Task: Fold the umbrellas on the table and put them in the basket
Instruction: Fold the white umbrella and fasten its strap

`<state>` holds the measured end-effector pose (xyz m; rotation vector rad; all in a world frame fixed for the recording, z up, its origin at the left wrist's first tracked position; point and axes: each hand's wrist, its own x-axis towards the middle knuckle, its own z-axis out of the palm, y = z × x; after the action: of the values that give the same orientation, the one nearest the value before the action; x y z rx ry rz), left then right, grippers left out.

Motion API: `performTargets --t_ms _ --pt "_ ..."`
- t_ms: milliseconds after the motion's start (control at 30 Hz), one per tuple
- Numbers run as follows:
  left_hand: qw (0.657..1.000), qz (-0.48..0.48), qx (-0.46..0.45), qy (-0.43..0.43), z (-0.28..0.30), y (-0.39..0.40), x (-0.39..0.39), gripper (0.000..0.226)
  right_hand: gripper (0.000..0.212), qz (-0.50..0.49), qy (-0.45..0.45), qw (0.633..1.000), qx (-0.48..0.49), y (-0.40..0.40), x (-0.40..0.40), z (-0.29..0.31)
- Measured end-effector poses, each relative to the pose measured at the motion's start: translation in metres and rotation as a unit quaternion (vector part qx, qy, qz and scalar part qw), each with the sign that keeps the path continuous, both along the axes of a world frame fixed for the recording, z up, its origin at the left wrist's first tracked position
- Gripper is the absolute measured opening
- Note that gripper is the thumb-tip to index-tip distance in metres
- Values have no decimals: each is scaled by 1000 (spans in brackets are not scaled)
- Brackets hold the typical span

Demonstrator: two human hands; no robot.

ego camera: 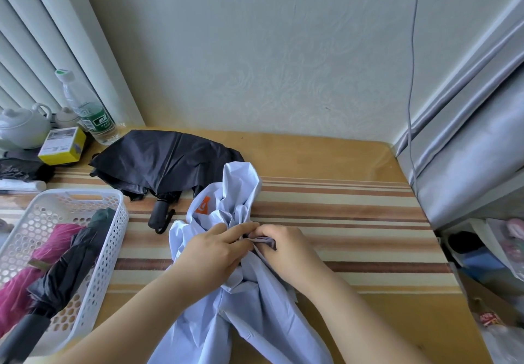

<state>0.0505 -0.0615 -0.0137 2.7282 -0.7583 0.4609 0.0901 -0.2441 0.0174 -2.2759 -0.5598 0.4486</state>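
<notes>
Near the front edge of the tabletop [326,159], roughly mid-width, lies the pale lilac umbrella [246,307], canopy still loose and bunched, long axis running from the front edge away toward the back wall and leaning a touch to the right at the far tip. Both hands meeting right over its middle: left hand [215,253] curled around the gathered cloth, right hand [283,247] pinching what looks like the closing strap [263,241] between fingertips, so both grips clamped on the same umbrella, fingers touching each other. Pretty much a wrap-and-fasten step by the look of it, not done yet since the far end still flares open. Worth noting for the drop-off: white basket [113,239] off at the front-left corner, so on the left hand's side and clearly nearer to that one, well apart from the right. Already holding a magenta umbrella [34,273] and a dark umbrella [73,264], both lying lengthwise along the basket, so guessing the lilac one wants turning to match that axis before going in. Black umbrella [158,159] waiting further back toward the back-left, half collapsed, handle pointing at the front edge, just beside the lilac one's far tip. Can't tell whether the strap has actually caught yet.
</notes>
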Motion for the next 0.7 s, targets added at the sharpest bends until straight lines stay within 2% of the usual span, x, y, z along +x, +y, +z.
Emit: performTargets --t_ms 67,133,233,300,433,567,700 --pt "1000 3 -3 -2 -2 3 2 21 25 -14 2 1000 8 -3 0 -5" --pt "1000 7 -6 -5 -5 4 3 21 20 -39 -24 998 -31 -7 1 -8" --pt "1000 10 -10 -9 -6 5 4 17 6 -60 -138 986 -68 -9 -2 -11" --pt "1000 17 -12 -8 -5 6 5 16 10 -60 -174 982 -47 -10 -7 -11" --pt "1000 23 2 -10 -3 9 6 20 7 7 -190 982 8 -13 -10 -16" --pt "1000 12 8 -5 -6 7 6 19 25 14 -130 991 -29 -14 -1 -14" --pt "1000 1 18 -10 -3 7 7 28 25 34 -103 993 -46 -17 7 -7"
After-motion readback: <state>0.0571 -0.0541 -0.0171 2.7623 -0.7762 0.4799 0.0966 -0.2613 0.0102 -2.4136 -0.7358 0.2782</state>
